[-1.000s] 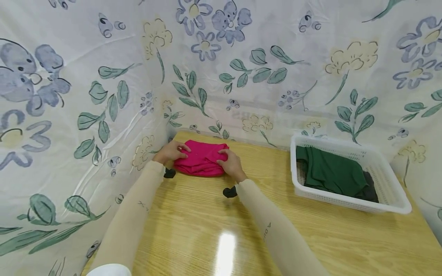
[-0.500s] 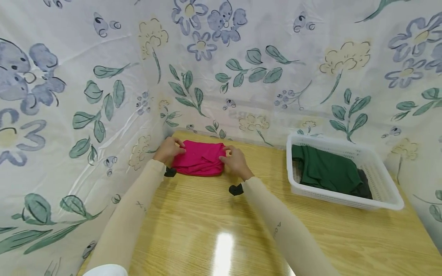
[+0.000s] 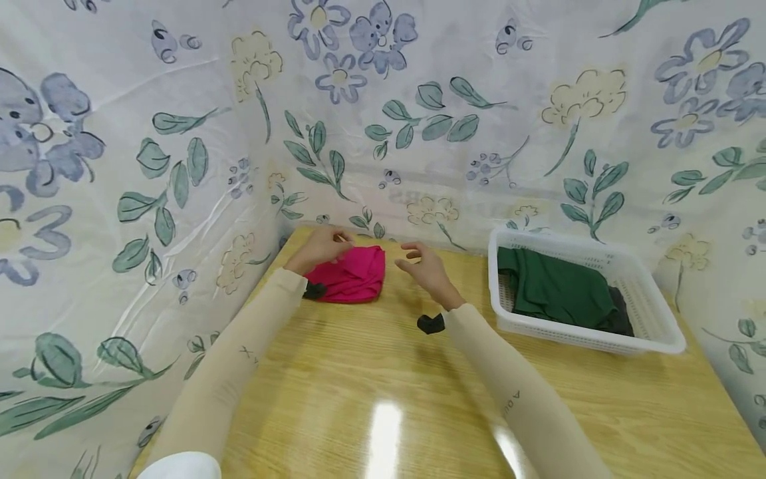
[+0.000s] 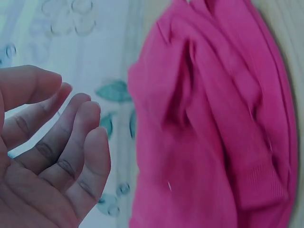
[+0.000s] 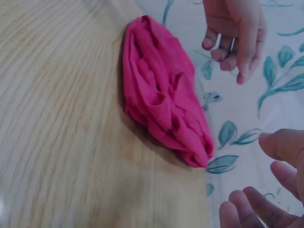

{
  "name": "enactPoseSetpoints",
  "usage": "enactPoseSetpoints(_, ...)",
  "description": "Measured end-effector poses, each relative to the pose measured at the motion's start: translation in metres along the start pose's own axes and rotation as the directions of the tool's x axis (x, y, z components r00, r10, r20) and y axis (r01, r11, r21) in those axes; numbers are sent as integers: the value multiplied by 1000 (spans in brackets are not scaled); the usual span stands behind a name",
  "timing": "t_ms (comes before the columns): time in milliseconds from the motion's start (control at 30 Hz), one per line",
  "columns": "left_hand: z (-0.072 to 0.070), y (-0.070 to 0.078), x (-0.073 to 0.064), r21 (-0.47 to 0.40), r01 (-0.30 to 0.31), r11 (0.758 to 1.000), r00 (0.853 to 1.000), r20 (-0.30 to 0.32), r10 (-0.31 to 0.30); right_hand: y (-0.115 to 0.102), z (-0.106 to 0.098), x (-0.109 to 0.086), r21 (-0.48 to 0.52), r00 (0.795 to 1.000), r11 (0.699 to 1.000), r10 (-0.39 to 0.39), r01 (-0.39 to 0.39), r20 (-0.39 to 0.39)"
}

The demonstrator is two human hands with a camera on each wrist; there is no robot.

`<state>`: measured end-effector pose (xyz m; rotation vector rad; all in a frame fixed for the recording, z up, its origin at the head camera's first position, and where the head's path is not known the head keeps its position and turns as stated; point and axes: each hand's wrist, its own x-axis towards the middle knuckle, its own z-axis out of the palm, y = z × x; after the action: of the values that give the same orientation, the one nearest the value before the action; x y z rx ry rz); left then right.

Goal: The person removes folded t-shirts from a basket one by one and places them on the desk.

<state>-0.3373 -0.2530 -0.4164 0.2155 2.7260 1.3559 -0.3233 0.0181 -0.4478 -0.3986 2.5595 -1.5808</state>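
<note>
Pink cloth (image 3: 362,271) lies bunched and roughly folded on the table (image 3: 335,372), partly under the left hand (image 3: 326,247) as the head camera sees it, and to the left of the right hand (image 3: 427,269). Neither hand grips anything: the fingers of both are loosely bent, and the wrist views show a gap between each hand and the cloth. (A ribbed cuff (image 4: 263,185) shows in the left wrist view, so this is probably a garment.) I judge the step in hand to be a pause in the folding, between one hold and another. A further fold or a lift would call for both hands to come down at opposite ends and pinch all the layers together, since the loose folds could slip apart. Well to the right of the right hand stands a white basket (image 3: 495,279) with a green cloth (image 3: 559,289) and a darker piece (image 3: 621,316) in it. Half a second ago both hands were at the pink cloth's ends; now the left has shifted inward above it, and the right has drawn away rightward.
</note>
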Motion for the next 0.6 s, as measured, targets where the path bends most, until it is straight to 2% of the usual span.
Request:
enactPoseSetpoints(167,12,18,2,4,-5,1000,998,59,4,-3,-17,-7,34,1000,999,-17,17,10)
enactPoseSetpoints(333,26,37,2,2,-35,999,994,102,34,-6,-40,-16,90,1000,996,-19,17,20)
enactPoseSetpoints(600,48,67,8,-63,-125,990,974,180,135,-5,-82,-28,100,999,994,-52,53,-10)
